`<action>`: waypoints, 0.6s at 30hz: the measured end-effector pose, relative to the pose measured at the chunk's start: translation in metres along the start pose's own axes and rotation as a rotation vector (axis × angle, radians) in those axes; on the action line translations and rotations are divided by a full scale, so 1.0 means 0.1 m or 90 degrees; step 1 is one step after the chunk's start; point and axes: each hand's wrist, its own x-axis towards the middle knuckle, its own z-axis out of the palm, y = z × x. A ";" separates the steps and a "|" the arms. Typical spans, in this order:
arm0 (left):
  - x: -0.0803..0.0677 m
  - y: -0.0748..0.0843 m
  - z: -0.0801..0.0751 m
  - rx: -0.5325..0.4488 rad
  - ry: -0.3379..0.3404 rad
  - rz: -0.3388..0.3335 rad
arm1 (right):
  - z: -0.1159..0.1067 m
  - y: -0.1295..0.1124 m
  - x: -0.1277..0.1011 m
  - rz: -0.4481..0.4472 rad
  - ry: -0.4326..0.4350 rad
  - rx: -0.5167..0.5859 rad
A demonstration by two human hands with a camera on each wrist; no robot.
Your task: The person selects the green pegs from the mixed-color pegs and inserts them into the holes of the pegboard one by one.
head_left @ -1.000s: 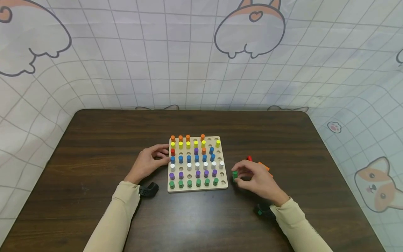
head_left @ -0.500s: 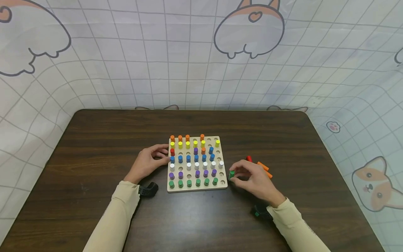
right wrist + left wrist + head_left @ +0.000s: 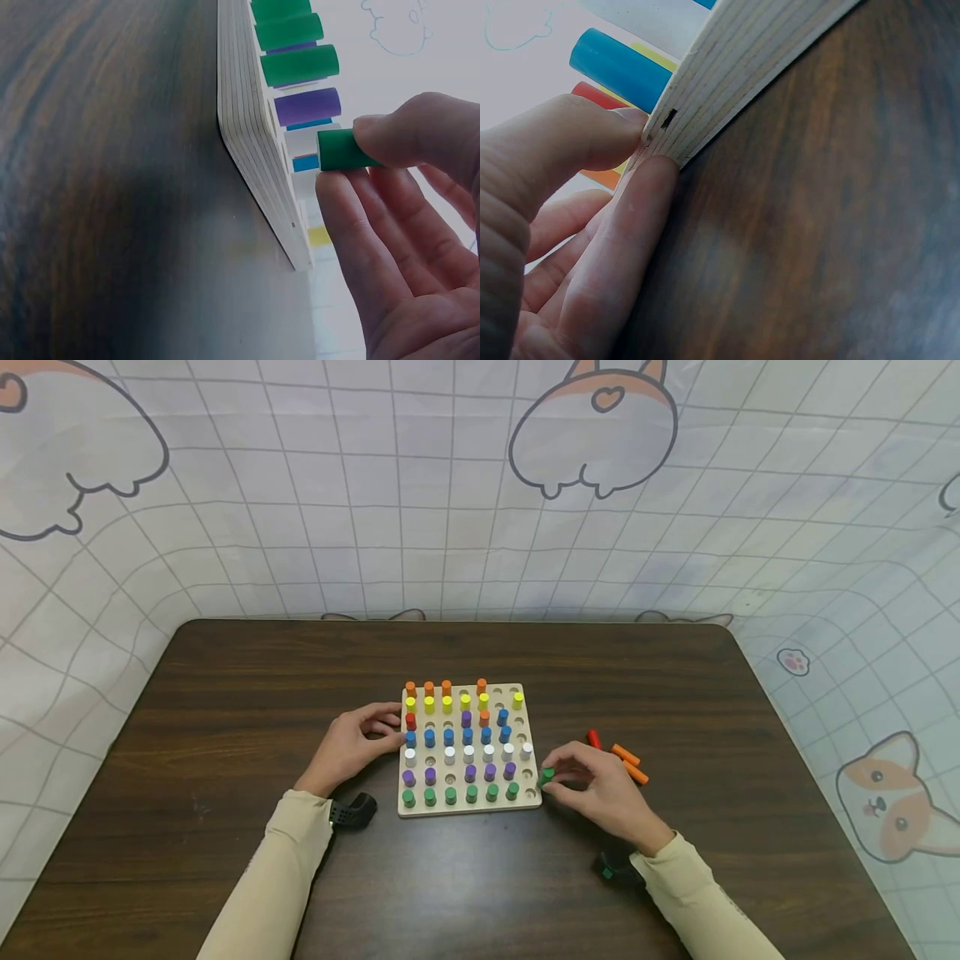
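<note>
The right hand (image 3: 600,793) pinches a green peg (image 3: 341,149) — up close, just off the board (image 3: 468,808). The left hand (image 3: 352,747) presses the board's edge with straight fingers — rows of colored pegs (image 3: 468,752) stand in it.

Head view: bright, even light; soft shadows; edges bent by the lens
Wrist views: dim table (image 3: 832,195); white glare behind; close fingers (image 3: 360,217) blurred

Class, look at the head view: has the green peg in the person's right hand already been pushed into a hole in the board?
No: the green peg is pinched above the board, outside any hole.
</note>
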 end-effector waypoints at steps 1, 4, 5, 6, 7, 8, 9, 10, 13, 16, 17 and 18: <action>0.00 0.00 0.00 0.000 0.000 -0.001 | 0.00 0.00 0.00 -0.002 0.001 -0.001; 0.00 0.00 0.00 0.004 0.000 -0.003 | 0.01 0.00 0.00 -0.008 0.003 0.000; 0.00 0.00 0.00 0.005 0.000 -0.003 | 0.02 0.00 0.00 -0.010 0.003 -0.001; 0.00 0.00 0.00 0.007 0.001 -0.004 | 0.02 0.00 0.00 -0.010 0.002 0.000; 0.00 0.00 0.00 0.008 0.000 -0.004 | 0.02 0.00 0.00 -0.007 0.001 0.000; 0.00 0.01 0.01 0.009 0.000 -0.004 | 0.02 0.00 0.00 -0.006 0.001 0.001; 0.00 0.01 0.01 0.009 0.001 -0.004 | 0.02 0.00 0.00 -0.004 0.000 0.000; 0.00 0.01 0.01 0.009 0.001 -0.004 | 0.02 0.00 0.00 -0.002 -0.001 0.001; 0.00 0.01 0.01 0.009 0.000 -0.003 | 0.03 -0.01 0.00 0.001 -0.006 0.006; 0.00 0.00 0.00 0.009 0.000 -0.002 | 0.04 -0.01 0.00 0.000 -0.016 0.019; 0.00 0.00 0.00 0.009 -0.001 -0.001 | 0.05 -0.01 0.00 0.000 -0.020 0.022; 0.00 0.00 0.00 0.009 -0.001 -0.001 | 0.05 -0.01 0.00 0.000 -0.025 0.026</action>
